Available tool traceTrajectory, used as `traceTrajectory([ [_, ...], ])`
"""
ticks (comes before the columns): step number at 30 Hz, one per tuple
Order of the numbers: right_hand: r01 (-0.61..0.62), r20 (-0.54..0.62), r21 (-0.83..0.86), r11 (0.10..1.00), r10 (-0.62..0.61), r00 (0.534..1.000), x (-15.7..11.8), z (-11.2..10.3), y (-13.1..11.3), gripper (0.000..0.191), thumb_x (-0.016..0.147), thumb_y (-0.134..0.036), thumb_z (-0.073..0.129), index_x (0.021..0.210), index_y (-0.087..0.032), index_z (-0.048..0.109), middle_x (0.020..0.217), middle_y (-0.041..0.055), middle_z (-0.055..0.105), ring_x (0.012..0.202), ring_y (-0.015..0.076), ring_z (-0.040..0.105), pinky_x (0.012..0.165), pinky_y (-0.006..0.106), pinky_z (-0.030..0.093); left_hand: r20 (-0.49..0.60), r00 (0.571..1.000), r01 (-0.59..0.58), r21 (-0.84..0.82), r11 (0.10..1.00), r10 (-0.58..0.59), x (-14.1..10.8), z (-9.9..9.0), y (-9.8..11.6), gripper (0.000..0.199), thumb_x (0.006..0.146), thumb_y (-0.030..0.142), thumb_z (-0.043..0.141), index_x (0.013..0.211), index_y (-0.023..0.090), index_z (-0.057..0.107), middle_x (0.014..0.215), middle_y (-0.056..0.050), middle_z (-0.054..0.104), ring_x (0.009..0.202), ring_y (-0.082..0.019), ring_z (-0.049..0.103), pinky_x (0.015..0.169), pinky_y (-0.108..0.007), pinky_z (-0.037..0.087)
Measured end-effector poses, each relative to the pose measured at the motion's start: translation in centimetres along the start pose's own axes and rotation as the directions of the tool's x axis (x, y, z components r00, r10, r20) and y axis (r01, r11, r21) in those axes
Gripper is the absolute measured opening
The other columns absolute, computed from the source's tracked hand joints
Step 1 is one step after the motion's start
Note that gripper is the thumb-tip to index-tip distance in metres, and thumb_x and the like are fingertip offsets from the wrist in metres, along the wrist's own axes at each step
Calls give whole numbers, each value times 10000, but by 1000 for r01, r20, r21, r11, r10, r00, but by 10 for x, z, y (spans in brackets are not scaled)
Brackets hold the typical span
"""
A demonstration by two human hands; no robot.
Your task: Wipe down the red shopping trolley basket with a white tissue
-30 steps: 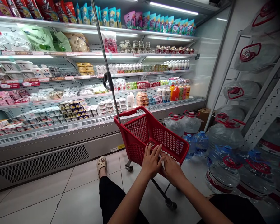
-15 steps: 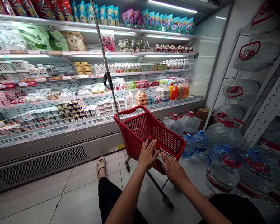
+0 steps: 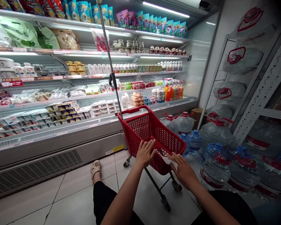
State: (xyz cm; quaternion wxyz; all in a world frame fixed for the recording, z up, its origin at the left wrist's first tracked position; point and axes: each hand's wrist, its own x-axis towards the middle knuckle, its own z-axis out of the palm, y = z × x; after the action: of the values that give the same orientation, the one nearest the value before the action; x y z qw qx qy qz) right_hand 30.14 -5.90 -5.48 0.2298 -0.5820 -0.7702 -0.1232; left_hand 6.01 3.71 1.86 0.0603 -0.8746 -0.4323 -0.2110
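A red plastic shopping cart [image 3: 128, 137] stands before me on a wheeled metal frame. My left hand [image 3: 145, 153] lies flat on its near rim, fingers stretched out and nothing in them. Farther right along this rim is my right hand [image 3: 182, 172], its fingers laid over a thin white tissue or wipe [image 3: 170, 161] pressed against the edge. Part of the white piece is hidden under those fingers. From the cart's far left corner rises a thin metal pole [image 3: 105, 34] with a black loop-shaped clip [image 3: 112, 81]. No goods show inside the visible part of the basket.
A lit refrigerated shelf unit [image 3: 89, 140] with dairy tubs, bottles and pouches runs behind the cart. On the right, large water bottles [image 3: 215, 172] stand on the floor and more lie on a rack [image 3: 251, 97]. My foot in a beige clog [image 3: 96, 168] is at the left.
My right hand has slid right along the rim, away from the left, and more of the white piece shows. The left hand stays on the rim. The view has shifted slightly right.
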Motion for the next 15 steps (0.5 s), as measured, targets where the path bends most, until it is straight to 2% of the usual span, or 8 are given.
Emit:
traceTrajectory([
  [4,-92,2,-9,996,92,996,-13,-4,23,586,1070,-542,344,1609,-315,373,1606,39,480,1509,248,397,1241,505,360,-25,999,-45,-2,999,45,-8,-3,12,602,1099,554,252,1654,423,61,1655,66,399,1512,-191,389,1310,-547,-53],
  [7,-105,9,10,994,105,994,-22,-9,26,592,1067,-541,351,1620,-329,345,1623,34,455,1520,252,379,1244,518,354,-36,997,-64,-13,998,64,-17,-4,19,607,1100,549,265,1650,433,36,1667,67,373,1536,-192,347,1288,-567,-130],
  [11,51,57,92,994,-56,997,-27,-19,1,571,1089,-432,323,1646,-321,270,1610,40,474,1517,235,385,1244,501,358,-43,997,-59,-13,998,59,-28,-1,21,619,1096,544,284,1653,427,40,1681,55,345,1571,-198,271,1288,-568,-126],
  [15,169,62,168,971,-181,981,-14,-17,-33,596,1091,-352,297,1670,-272,180,1601,81,484,1466,222,460,1222,472,389,-40,999,4,-10,1000,-5,-31,3,10,616,1092,544,299,1657,408,95,1655,40,403,1579,-202,250,1291,-584,-97],
])
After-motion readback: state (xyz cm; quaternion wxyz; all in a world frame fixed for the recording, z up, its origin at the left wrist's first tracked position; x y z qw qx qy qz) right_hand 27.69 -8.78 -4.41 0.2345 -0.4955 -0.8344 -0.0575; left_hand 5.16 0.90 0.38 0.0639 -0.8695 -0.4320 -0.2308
